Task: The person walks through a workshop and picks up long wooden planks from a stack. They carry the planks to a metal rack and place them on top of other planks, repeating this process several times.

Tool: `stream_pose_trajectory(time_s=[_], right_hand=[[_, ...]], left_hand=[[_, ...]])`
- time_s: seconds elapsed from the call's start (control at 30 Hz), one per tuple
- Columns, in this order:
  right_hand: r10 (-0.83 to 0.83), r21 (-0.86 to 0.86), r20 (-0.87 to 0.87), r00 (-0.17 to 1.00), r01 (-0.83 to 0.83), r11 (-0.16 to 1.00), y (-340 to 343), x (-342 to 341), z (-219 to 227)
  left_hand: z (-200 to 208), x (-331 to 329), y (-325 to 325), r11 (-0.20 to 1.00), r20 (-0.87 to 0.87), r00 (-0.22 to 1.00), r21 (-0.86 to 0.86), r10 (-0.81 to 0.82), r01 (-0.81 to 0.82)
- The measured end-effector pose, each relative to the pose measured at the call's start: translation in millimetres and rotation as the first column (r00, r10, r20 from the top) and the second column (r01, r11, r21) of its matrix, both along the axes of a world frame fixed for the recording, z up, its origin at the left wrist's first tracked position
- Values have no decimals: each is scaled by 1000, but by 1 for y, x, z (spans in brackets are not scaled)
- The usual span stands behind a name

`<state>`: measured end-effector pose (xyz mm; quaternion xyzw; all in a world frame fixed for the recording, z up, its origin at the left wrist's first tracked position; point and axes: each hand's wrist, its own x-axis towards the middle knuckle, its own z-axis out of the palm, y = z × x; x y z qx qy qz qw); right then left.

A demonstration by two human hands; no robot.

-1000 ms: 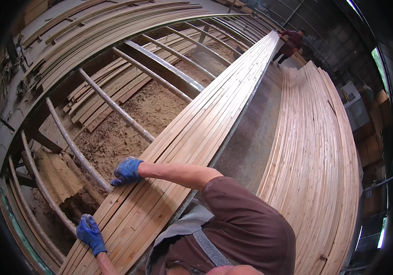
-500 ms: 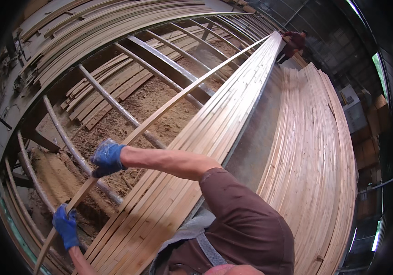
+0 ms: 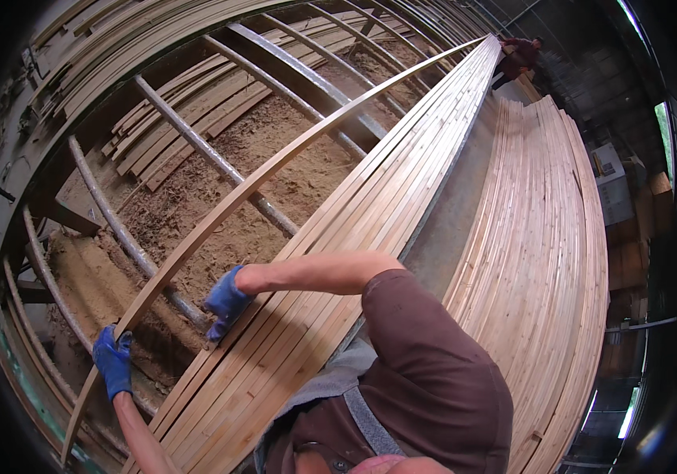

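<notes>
Blue gloves cover both my hands. At the lower left, my left hand (image 3: 113,360) is closed around a long narrow wooden strip (image 3: 196,237). The strip bows across the metal bars and runs far up to the end of a row of strips. My right hand (image 3: 228,304) is off that strip, fingers pointing down, at the left edge of the row of wooden strips (image 3: 338,245) lying side by side. Whether its fingertips press on the outermost strip is hard to make out.
Metal rollers (image 3: 188,134) span the frame above sawdust (image 3: 299,182). To the right lies another wide stack of strips (image 3: 528,261). Beyond the far end stands a co-worker (image 3: 518,59). More boards (image 3: 157,31) are piled at the far left.
My right hand has let go of the held strip and moved right and down to the row's edge. The strip now bows more, while my left hand keeps its grip.
</notes>
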<state>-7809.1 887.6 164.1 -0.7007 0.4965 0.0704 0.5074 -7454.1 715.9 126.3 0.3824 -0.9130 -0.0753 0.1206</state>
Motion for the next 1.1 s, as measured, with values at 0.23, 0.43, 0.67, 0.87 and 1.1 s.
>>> stream_pose_trajectory(time_s=[0.23, 0.43, 0.67, 0.87, 1.1], right_hand=[[-73, -275, -180, 981, 21, 961, -12, -9, 39], [-189, -607, -87, 978, 99, 789, 13, -4, 6], [-53, -352, -232, 971, -33, 935, 14, 10, 19], [-364, -754, -191, 912, 101, 649, 39, 29, 1], [-478, -720, 312, 821, 533, 444, 135, -4, 50]], left_hand=[[9, -6, -1, 992, 65, 998, 125, 26, -34], [26, -16, -3, 964, 2, 1000, 267, 7, -7], [15, -4, -14, 960, 54, 998, 280, -21, 5], [18, -10, -10, 968, 54, 998, 249, -29, 15], [9, 1, -2, 978, 55, 998, 209, -40, 28]])
